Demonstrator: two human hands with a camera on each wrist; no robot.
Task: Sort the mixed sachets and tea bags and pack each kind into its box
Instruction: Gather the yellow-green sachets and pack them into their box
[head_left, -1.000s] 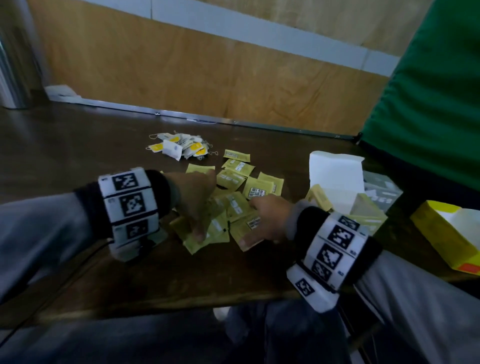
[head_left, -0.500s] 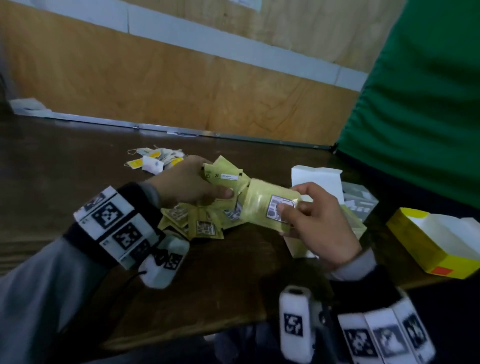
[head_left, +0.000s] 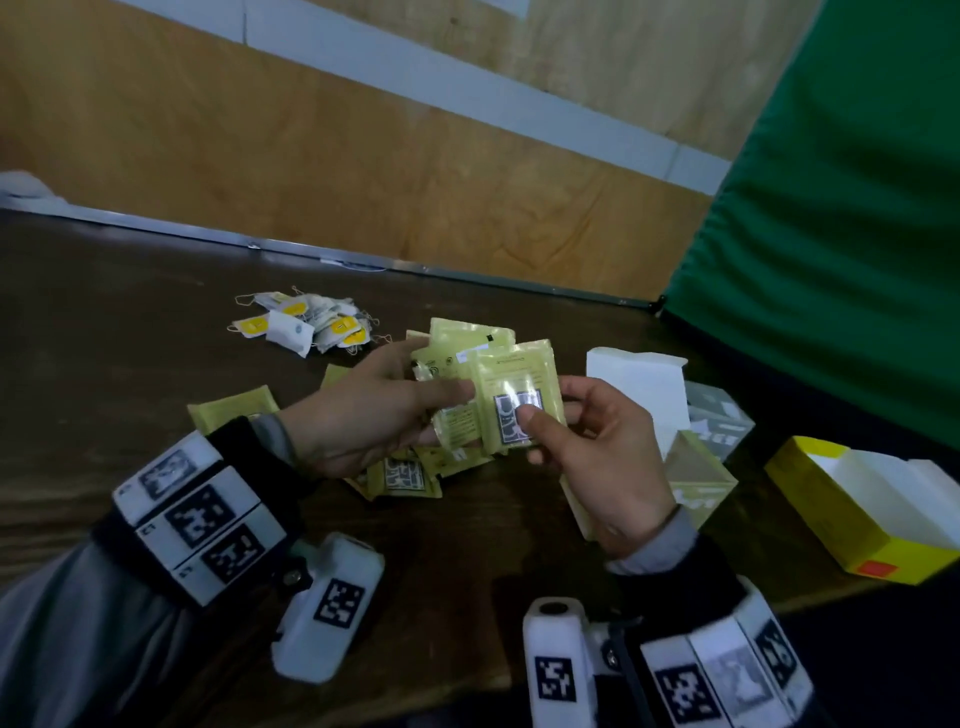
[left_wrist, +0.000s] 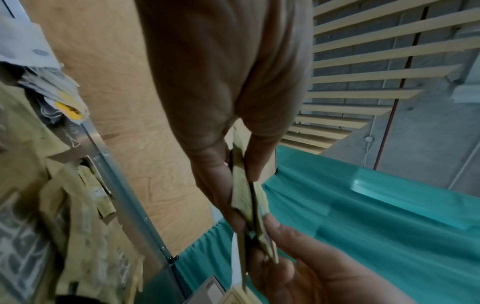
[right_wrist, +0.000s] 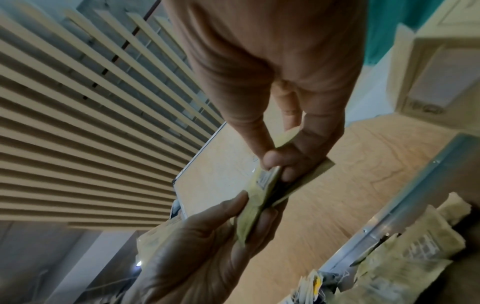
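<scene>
Both hands hold a stack of pale green sachets (head_left: 493, 387) upright above the table. My left hand (head_left: 384, 410) pinches the stack's left side, thumb in front. My right hand (head_left: 597, 447) pinches its right side, thumb on the front sachet's printed label (head_left: 514, 415). The left wrist view shows the stack (left_wrist: 246, 197) edge-on between thumb and fingers. The right wrist view shows the stack (right_wrist: 262, 195) held from both sides. More green sachets (head_left: 405, 475) lie on the table under my hands. A heap of white tea bags with yellow tags (head_left: 306, 325) lies farther back.
An open pale green box (head_left: 696, 480) stands right of my hands, with an open white and grey box (head_left: 639, 384) behind it. An open yellow box (head_left: 862, 519) sits at the table's right edge. A green curtain (head_left: 841, 208) hangs at the right, a wooden wall behind.
Both hands rose from the sachets on the table, each with sachets, and came together. The sachets now form one upright stack held between both hands.
</scene>
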